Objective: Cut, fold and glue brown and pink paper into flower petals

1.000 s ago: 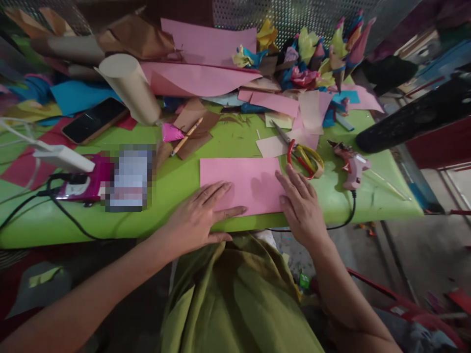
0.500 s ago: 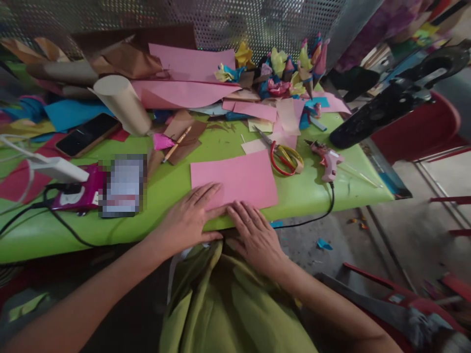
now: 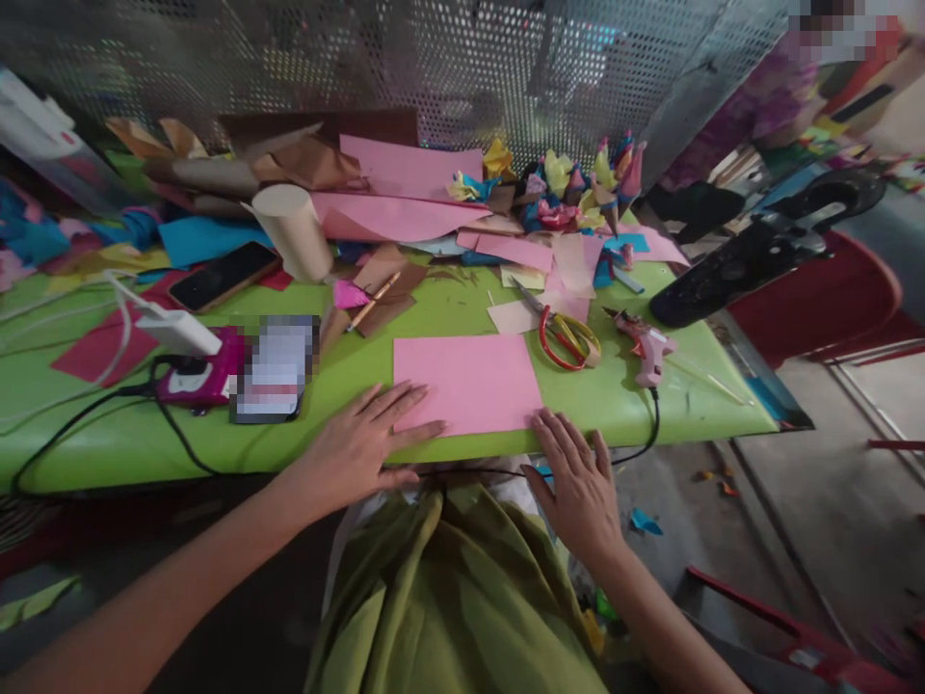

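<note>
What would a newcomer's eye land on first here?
The pink paper sheet stands out first, near the front edge of the lime-green table, with the left hand over its near left corner and the right hand at the near right one. To its right lie red-and-yellow scissors and a pink glue gun, with bright crumpled paper behind.

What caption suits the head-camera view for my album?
Left hand on a pink paper sheet, right hand at its near corner, scissors and glue gun nearby.

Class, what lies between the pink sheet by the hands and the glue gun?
In the head view, scissors with red and yellow handles lie between the sheet and glue gun.
</note>
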`<state>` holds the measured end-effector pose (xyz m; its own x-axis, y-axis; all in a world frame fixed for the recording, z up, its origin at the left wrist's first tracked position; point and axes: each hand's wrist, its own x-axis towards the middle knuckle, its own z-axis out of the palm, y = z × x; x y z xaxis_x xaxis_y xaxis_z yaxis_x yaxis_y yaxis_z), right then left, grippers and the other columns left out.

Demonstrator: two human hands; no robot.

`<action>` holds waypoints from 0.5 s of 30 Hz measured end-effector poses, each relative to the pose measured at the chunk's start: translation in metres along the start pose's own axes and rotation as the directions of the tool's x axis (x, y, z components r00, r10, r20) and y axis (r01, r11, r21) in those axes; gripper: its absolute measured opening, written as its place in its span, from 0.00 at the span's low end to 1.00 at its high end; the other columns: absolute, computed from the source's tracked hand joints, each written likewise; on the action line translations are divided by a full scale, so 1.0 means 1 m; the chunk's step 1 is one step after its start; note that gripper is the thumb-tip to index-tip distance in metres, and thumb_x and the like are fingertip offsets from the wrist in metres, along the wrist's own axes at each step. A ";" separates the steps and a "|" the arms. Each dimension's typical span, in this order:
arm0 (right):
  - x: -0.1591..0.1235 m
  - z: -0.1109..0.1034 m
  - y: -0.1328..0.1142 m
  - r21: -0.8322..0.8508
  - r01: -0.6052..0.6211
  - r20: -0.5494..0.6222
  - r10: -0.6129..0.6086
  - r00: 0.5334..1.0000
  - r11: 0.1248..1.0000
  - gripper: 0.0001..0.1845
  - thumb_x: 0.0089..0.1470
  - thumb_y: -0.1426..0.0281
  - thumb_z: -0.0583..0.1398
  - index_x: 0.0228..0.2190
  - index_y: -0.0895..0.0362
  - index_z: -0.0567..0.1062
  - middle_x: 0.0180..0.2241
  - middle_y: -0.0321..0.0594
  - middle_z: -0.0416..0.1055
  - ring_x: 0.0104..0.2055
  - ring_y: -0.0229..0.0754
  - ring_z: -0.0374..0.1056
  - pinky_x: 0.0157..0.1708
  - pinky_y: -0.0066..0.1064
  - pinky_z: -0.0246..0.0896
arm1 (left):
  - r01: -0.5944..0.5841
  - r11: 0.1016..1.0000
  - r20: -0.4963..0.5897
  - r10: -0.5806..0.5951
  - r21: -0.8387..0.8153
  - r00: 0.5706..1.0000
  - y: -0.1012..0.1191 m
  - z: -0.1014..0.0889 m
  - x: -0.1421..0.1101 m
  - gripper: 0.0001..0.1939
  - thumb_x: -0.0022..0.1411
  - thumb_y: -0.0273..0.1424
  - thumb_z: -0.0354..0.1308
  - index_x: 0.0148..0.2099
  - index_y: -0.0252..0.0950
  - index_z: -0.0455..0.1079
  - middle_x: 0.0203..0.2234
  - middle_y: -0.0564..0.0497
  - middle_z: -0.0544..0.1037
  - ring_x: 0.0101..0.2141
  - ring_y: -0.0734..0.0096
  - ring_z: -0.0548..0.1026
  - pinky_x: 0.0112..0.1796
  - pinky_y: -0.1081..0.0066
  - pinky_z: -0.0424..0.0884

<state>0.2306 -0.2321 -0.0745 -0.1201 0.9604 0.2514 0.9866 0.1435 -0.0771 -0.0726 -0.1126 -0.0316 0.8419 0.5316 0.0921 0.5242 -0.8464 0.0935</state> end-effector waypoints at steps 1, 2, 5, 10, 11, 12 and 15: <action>0.000 0.001 0.001 -0.002 0.006 -0.004 -0.006 1.000 1.000 0.40 0.67 0.66 0.54 0.72 0.49 0.40 0.66 0.50 0.63 0.66 0.57 0.61 0.65 0.58 0.45 | 0.019 1.000 -0.002 -0.019 0.015 1.000 -0.001 0.000 -0.008 0.35 0.64 0.45 0.63 0.70 0.53 0.58 0.72 0.45 0.55 0.69 0.51 0.57 0.66 0.49 0.54; -0.001 0.001 0.002 -0.004 0.012 -0.009 -0.012 1.000 1.000 0.40 0.67 0.66 0.54 0.72 0.49 0.40 0.66 0.50 0.63 0.66 0.58 0.61 0.65 0.59 0.46 | 0.039 0.999 -0.006 -0.038 0.031 0.999 -0.001 0.001 -0.016 0.34 0.65 0.44 0.62 0.70 0.52 0.58 0.72 0.45 0.55 0.69 0.52 0.57 0.66 0.48 0.53; -0.001 0.003 0.006 -0.001 0.020 -0.025 -0.020 0.999 1.000 0.40 0.66 0.66 0.54 0.72 0.50 0.41 0.66 0.51 0.63 0.66 0.59 0.61 0.64 0.59 0.47 | 0.079 0.994 -0.026 -0.077 0.070 0.997 0.001 0.000 -0.037 0.32 0.67 0.45 0.59 0.70 0.50 0.59 0.70 0.45 0.58 0.68 0.52 0.59 0.65 0.47 0.54; 0.008 0.001 0.002 0.050 0.056 -0.085 -0.052 0.995 0.997 0.37 0.65 0.64 0.55 0.70 0.51 0.49 0.63 0.49 0.67 0.64 0.58 0.62 0.63 0.57 0.49 | 0.097 0.993 -0.127 -0.087 0.074 0.988 0.013 -0.005 -0.038 0.23 0.71 0.40 0.54 0.64 0.40 0.68 0.66 0.44 0.67 0.66 0.54 0.62 0.66 0.50 0.55; 0.011 -0.001 -0.002 0.069 0.073 -0.082 -0.067 0.994 0.995 0.35 0.65 0.64 0.56 0.69 0.51 0.52 0.63 0.49 0.68 0.64 0.58 0.62 0.63 0.56 0.49 | 0.099 0.993 -0.145 -0.089 0.067 0.985 0.016 -0.005 -0.033 0.22 0.72 0.40 0.53 0.63 0.38 0.69 0.65 0.44 0.67 0.66 0.55 0.62 0.66 0.51 0.54; 0.015 -0.003 -0.007 0.093 0.093 -0.069 -0.086 0.994 0.991 0.34 0.65 0.64 0.56 0.68 0.51 0.55 0.63 0.49 0.68 0.64 0.57 0.62 0.63 0.56 0.49 | 0.100 0.993 -0.152 -0.091 0.056 0.984 0.019 -0.003 -0.025 0.23 0.72 0.40 0.52 0.64 0.37 0.68 0.66 0.44 0.67 0.66 0.56 0.62 0.66 0.52 0.54; 0.037 -0.013 -0.016 0.223 0.157 0.002 -0.162 0.987 0.962 0.29 0.64 0.63 0.56 0.65 0.52 0.62 0.61 0.48 0.70 0.63 0.55 0.64 0.62 0.53 0.52 | 0.147 0.988 -0.137 -0.140 0.042 0.981 0.026 0.006 -0.004 0.29 0.70 0.41 0.54 0.68 0.35 0.62 0.67 0.44 0.65 0.66 0.55 0.61 0.65 0.54 0.57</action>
<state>0.2115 -0.2021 -0.0509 -0.2786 0.9250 0.2583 0.9058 0.3425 -0.2496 -0.0614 -0.1365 -0.0352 0.7346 0.6441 0.2134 0.6472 -0.7596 0.0647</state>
